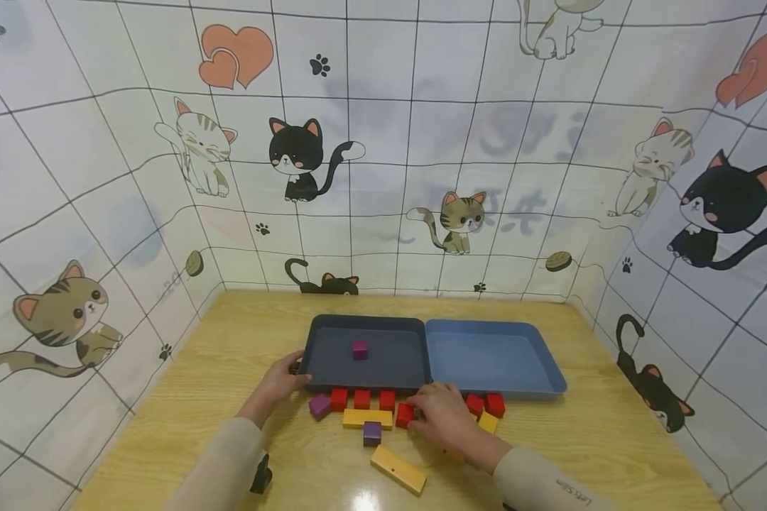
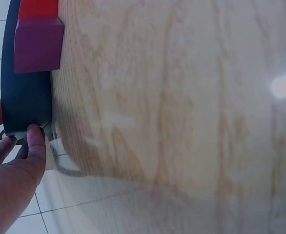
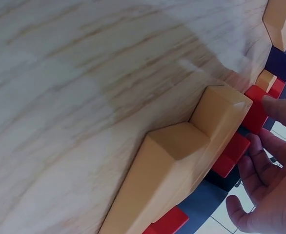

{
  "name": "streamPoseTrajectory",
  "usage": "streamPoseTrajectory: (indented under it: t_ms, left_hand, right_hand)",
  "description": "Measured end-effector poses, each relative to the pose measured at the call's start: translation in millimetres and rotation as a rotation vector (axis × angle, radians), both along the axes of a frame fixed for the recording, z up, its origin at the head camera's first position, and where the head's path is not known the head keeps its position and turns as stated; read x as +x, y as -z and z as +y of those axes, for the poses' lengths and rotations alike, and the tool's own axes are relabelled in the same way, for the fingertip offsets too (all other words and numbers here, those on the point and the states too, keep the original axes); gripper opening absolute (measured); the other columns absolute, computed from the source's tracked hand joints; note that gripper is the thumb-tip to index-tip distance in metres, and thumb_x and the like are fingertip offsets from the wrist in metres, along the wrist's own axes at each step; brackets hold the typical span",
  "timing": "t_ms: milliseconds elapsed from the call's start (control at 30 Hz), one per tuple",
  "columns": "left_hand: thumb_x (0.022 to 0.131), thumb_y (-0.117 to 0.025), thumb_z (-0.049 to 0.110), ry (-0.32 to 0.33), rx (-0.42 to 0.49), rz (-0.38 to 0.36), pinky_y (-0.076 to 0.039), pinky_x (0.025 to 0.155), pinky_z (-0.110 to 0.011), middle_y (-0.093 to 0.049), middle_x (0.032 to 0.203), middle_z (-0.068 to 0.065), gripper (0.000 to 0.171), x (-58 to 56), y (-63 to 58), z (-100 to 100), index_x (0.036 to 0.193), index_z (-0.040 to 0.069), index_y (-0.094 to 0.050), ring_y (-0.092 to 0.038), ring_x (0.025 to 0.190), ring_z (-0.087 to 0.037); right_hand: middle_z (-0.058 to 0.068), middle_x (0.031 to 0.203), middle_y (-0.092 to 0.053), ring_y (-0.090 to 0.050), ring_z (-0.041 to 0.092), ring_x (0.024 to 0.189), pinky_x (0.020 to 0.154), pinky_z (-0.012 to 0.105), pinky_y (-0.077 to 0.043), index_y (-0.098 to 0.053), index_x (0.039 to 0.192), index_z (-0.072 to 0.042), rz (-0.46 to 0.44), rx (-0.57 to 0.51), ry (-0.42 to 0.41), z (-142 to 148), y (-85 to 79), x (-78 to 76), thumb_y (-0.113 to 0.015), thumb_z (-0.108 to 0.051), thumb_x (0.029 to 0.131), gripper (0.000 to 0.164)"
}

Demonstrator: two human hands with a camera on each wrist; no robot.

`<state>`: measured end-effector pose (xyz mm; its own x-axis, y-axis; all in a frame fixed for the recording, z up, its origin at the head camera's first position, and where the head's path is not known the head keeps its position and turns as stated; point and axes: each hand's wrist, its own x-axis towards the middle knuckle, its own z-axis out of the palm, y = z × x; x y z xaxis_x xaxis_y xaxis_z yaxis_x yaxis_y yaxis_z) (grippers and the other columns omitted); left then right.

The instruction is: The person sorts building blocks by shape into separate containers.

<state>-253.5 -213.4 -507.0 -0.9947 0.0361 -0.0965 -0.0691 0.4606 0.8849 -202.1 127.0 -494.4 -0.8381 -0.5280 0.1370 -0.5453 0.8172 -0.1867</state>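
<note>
My left hand (image 1: 276,387) grips the left end of a dark tray (image 1: 393,362), its fingertips at the tray's end in the left wrist view. A magenta cube (image 1: 360,350) lies inside that tray. With my right hand (image 1: 450,419) I pinch a red cube (image 1: 405,416) between thumb and fingers, just in front of the tray. Three red cubes (image 1: 361,399) stand in a row along the tray's front edge, with a purple cube (image 1: 320,406) at their left. Another red cube (image 3: 231,155) is close under my right fingers in the right wrist view.
A blue tray (image 1: 495,355) adjoins the dark one on the right. Two red cubes (image 1: 495,405) sit before it, near a yellow block (image 1: 488,423). Nearer me are a long yellow block (image 1: 351,419), a dark purple cube (image 1: 372,433) and another yellow block (image 1: 398,470).
</note>
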Motion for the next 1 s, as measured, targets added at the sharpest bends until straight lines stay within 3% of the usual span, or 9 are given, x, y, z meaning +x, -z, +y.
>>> streamPoseTrajectory:
  t_ms: [100, 267, 400, 533, 800, 1000]
  left_hand:
    - [0.091, -0.064, -0.001, 0.001, 0.006, 0.012, -0.049, 0.09, -0.046, -0.057, 0.126, -0.03, 0.059, -0.1, 1.2, 0, 0.145, -0.007, -0.041, -0.056, 0.113, -0.039]
    - [0.091, -0.064, -0.002, -0.003, 0.021, 0.016, -0.05, 0.092, -0.046, -0.057, 0.126, -0.032, 0.059, 0.1, 1.3, 0, 0.145, -0.008, -0.041, -0.056, 0.115, -0.04]
    - [0.091, -0.064, -0.002, -0.009, 0.019, 0.012, -0.049, 0.092, -0.046, -0.056, 0.127, -0.032, 0.059, 0.6, 0.2, 0, 0.145, -0.007, -0.041, -0.055, 0.116, -0.041]
    - [0.09, -0.064, -0.002, -0.008, 0.019, 0.018, -0.05, 0.091, -0.045, -0.057, 0.126, -0.031, 0.059, 0.8, -0.1, 0, 0.145, -0.007, -0.042, -0.056, 0.114, -0.039]
    - [0.091, -0.064, -0.003, -0.011, 0.028, 0.012, -0.05, 0.09, -0.045, -0.057, 0.126, -0.03, 0.059, 0.5, 0.5, 0, 0.145, -0.008, -0.041, -0.056, 0.112, -0.038]
    - [0.091, -0.063, -0.003, -0.016, 0.032, 0.006, -0.05, 0.09, -0.044, -0.057, 0.126, -0.03, 0.059, -0.2, 1.7, 0, 0.145, -0.007, -0.041, -0.056, 0.112, -0.037]
  right_hand:
    - [-0.005, 0.095, -0.066, -0.056, 0.019, 0.094, 0.084, 0.048, -0.041, -0.076, 0.108, -0.016, -0.017, -0.02, 0.005, 0, -1.3, -0.3, -0.081, -0.033, 0.082, 0.032]
    - [-0.008, 0.084, -0.061, -0.05, 0.011, 0.078, 0.078, 0.044, -0.04, -0.076, 0.106, -0.014, -0.066, -0.142, 0.005, -1, -9.1, -0.9, -0.081, -0.027, 0.081, 0.028]
    - [-0.004, 0.089, -0.064, -0.05, 0.012, 0.074, 0.073, 0.039, -0.043, -0.075, 0.109, -0.011, -0.128, -0.239, -0.006, -2, -18.6, -3.4, -0.079, -0.022, 0.083, 0.029]
    - [-0.002, 0.1, -0.067, -0.058, 0.018, 0.083, 0.071, 0.033, -0.049, -0.075, 0.111, -0.011, -0.177, -0.3, 0.009, -2, -23.9, -7.4, -0.078, -0.021, 0.084, 0.029]
    - [0.003, 0.115, -0.066, -0.062, 0.026, 0.105, 0.089, 0.045, -0.052, -0.07, 0.119, -0.008, -0.271, -0.424, 0.074, -1, -31.3, -21.4, -0.076, -0.022, 0.087, 0.035]
    - [0.005, 0.119, -0.065, -0.06, 0.03, 0.11, 0.091, 0.048, -0.05, -0.069, 0.121, -0.007, -0.306, -0.512, 0.128, -3, -35.6, -36.8, -0.075, -0.022, 0.088, 0.036]
